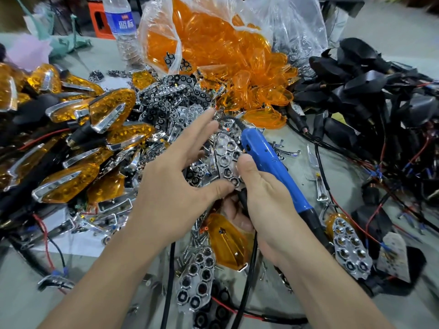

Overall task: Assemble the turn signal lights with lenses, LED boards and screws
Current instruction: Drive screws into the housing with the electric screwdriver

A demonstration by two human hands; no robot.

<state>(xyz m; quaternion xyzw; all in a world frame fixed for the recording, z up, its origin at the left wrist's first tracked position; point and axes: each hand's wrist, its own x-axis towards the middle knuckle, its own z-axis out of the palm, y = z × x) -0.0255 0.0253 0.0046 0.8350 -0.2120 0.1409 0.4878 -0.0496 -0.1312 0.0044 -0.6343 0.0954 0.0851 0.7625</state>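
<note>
— Amber at the far left: is that heap of finished turn signals [71, 129] the done pile?
— I'd say so. The lenses are on and the chrome trim is fitted, and the heap lies well apart from the work. Next to the right, the left grip [175, 186] is wide, with its fingers spread over the loose chrome parts [171, 98]. Only its thumb presses on the near end of the chrome reflector plate [225, 160].
— Is that plate the piece in hand?
— I judge so. It sits at centre, tilted up off the surface [342, 134], between both grips. The right grip [268, 200] is wrapped round the blue electric screwdriver [273, 167], its thumb just beside the plate's edge. I cannot see the bit.
— Which step, then?
— Seating the plate, ahead of screwing, I'd guess. An orange lens [228, 241] lies just below the hands, with loose screws [190, 250] beside it.
— And the next move?
— Probably to steady the plate with the left thumb, pick up a screw, and bring the driver square to a hole. On a tilted plate the screw could skid.
— Farther right?
— A second reflector [351, 248] sits in its lens. Beyond it are black housings [368, 74] with tangled wires.
</note>
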